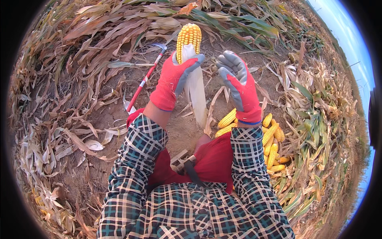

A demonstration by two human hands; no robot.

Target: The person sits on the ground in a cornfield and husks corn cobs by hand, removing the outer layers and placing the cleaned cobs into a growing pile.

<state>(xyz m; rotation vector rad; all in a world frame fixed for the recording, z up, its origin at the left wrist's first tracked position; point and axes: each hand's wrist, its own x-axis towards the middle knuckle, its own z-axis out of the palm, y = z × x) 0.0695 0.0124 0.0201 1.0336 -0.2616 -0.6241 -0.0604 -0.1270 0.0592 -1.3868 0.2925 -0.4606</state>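
Note:
My left hand [179,76], in a red work glove with a grey coated palm, grips an ear of corn [189,36] near its base. The ear points away from me with its yellow kernels bare. A strip of pale husk [197,92] is peeled back and hangs below the hand, with part of it still lying against the kernels. To the right of the ear, my right hand [238,80] is raised in a matching glove. Its fingers are apart and slightly curled, and nothing is in them.
A sickle [146,77] with a red handle lies on the soil left of my left hand. Husked corn ears [271,146] are heaped at my right. Dry corn stalks and leaves [104,33] cover the ground ahead, with more husks [313,113] on the right.

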